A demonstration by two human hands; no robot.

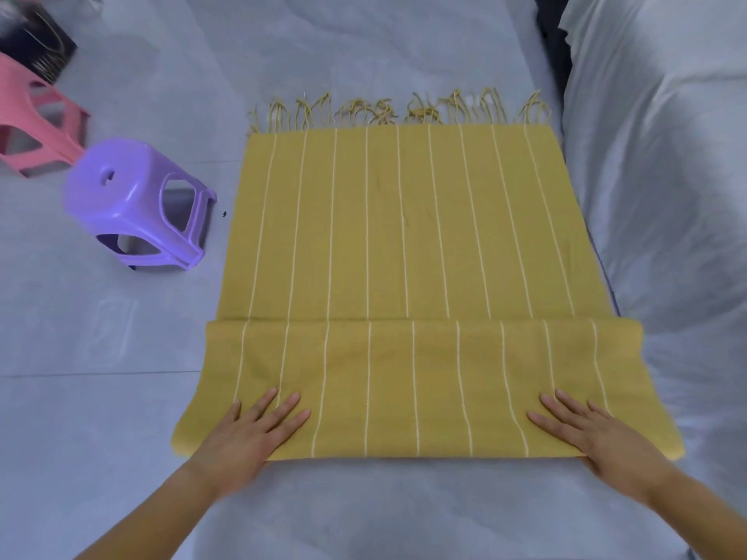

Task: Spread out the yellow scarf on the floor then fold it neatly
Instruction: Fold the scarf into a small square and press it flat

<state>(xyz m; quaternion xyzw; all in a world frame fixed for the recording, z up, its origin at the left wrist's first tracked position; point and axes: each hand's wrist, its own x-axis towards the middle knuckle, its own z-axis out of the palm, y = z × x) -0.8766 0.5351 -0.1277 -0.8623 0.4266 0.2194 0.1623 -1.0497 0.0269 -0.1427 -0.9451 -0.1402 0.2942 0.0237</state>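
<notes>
The yellow scarf (404, 236) with thin white stripes lies flat on a pale sheet over the floor, its fringe at the far end. Its near part is folded back over itself, forming a band across the front. My left hand (250, 434) presses flat on the band's near left corner, fingers straight and spread. My right hand (594, 434) presses flat on the near right corner in the same way.
A purple plastic stool (137, 204) stands left of the scarf, with a pink stool (36, 119) behind it at the far left. A grey covered bulk (655, 155) rises along the right side. A dark object (36, 46) sits at the top left.
</notes>
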